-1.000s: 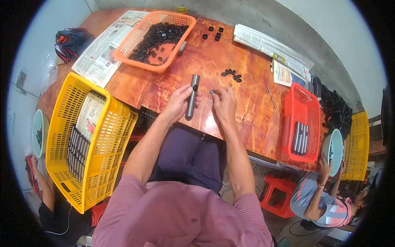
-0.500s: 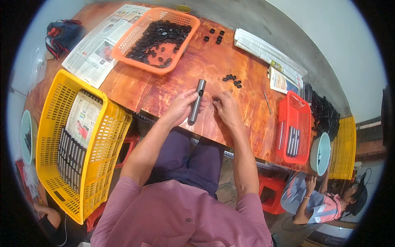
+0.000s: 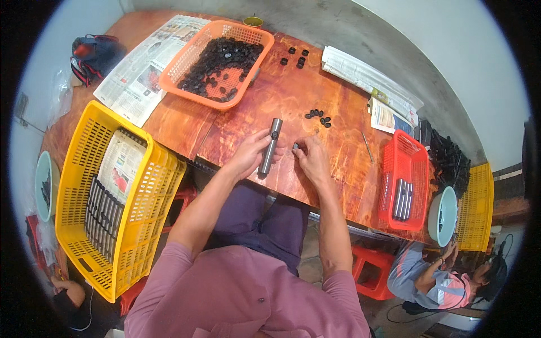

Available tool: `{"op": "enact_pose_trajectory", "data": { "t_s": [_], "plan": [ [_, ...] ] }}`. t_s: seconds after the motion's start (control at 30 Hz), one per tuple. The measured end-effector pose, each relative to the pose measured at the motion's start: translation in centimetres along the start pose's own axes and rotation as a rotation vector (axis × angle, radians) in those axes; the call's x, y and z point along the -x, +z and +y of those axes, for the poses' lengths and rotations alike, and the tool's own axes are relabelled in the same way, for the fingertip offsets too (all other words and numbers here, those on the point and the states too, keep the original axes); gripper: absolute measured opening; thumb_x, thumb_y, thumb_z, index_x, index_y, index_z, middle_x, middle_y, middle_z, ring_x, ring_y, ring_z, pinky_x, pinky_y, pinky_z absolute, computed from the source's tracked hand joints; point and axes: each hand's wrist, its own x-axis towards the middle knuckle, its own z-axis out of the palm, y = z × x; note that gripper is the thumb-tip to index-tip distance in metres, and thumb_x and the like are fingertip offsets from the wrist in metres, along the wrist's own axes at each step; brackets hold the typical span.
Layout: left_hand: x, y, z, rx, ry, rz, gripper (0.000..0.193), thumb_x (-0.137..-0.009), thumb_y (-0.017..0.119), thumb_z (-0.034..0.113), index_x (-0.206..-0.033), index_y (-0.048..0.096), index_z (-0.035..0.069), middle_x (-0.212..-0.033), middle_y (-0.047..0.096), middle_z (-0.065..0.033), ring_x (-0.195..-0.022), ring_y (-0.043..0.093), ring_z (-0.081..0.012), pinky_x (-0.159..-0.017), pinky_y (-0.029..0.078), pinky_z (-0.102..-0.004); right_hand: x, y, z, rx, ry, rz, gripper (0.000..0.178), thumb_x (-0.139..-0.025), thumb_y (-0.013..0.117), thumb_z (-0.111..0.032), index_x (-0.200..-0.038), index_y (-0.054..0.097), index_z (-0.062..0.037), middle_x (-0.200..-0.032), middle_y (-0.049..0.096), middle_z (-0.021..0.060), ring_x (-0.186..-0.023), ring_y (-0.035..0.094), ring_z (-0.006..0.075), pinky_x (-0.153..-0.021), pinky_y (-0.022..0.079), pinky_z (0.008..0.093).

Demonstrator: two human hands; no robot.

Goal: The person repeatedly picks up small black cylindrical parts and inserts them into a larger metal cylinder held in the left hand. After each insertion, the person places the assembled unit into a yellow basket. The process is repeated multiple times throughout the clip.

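Note:
My left hand [image 3: 251, 153] is closed around a grey metal tube [image 3: 267, 160], held at a slant over the table's near edge. Close to the tube's upper end is a dark oval spot [image 3: 274, 135]; whether it is a hole or a fitted piece I cannot tell. Just to the right, my right hand [image 3: 313, 160] pinches a small dark piece [image 3: 295, 146] between thumb and fingers, apart from the tube. Several black oval pieces [image 3: 316, 114] lie loose on the wooden table [image 3: 344, 163] beyond my right hand.
An orange basket [image 3: 218, 105] of black pieces stands at the far left. More black pieces [image 3: 301, 60] lie farther back. On the left is a yellow crate [image 3: 134, 225] with tubes; a red basket [image 3: 414, 155] holds tubes on the right. Another person [image 3: 431, 279] sits at lower right.
My right hand has turned so that the pinched piece shows more clearly at its fingertips. The tube stays in my left hand, turned slightly. The whole view has shifted a little.

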Motion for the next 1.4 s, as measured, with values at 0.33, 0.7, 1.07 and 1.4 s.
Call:
{"op": "enact_pose_trajectory", "data": {
  "t_s": [0.33,0.7,1.07,1.4],
  "plan": [
    [0.1,3.3,-3.0,0.091,0.058,0.052,0.035,-0.11,0.048,0.012,-0.143,0.052,0.001,-0.123,0.066,-0.011,-0.103,0.068,-0.0172,-0.085,0.058,-0.0336,1.5,-0.6,-4.4,-0.019,-0.235,0.202,0.023,-0.087,0.074,-0.008,-0.109,0.071,-0.0048,-0.099,0.066,0.0144,-0.088,0.066,0.0369,-0.077,0.054,0.0447],
    [0.9,4.7,-2.1,-0.065,-0.05,0.075,0.03,-0.109,0.053,0.021,-0.134,0.057,0.004,-0.101,0.067,-0.0043,-0.082,0.066,-0.0114,-0.069,0.056,-0.0269,2.7,-0.1,-3.3,-0.019,-0.339,0.289,0.026,-0.089,0.074,-0.006,-0.115,0.072,-0.0026,-0.103,0.067,0.0143,-0.085,0.069,0.0295,-0.074,0.056,0.0387],
    [1.6,5.7,-2.3,-0.118,-0.292,0.009,0.037,-0.111,0.046,0.038,-0.109,0.063,0.006,-0.075,0.062,-0.0023,-0.054,0.056,-0.0099,-0.047,0.043,-0.023,3.2,-1.3,-2.5,-0.852,0.4,0.072,0.018,-0.101,0.066,-0.008,-0.116,0.069,0.0016,-0.097,0.07,0.0043,-0.083,0.066,0.0107,-0.074,0.055,0.0256],
    [0.8,4.9,-3.5,-0.436,-0.209,-0.106,0.033,-0.111,0.051,0.038,-0.109,0.061,0.007,-0.078,0.061,0.0005,-0.058,0.055,-0.0076,-0.051,0.045,-0.0223,3.0,-1.6,-1.5,-1.045,0.333,0.051,0.021,-0.101,0.065,-0.006,-0.12,0.06,0.0015,-0.103,0.068,0.0069,-0.088,0.066,0.0107,-0.076,0.056,0.0264]
  ]
}}
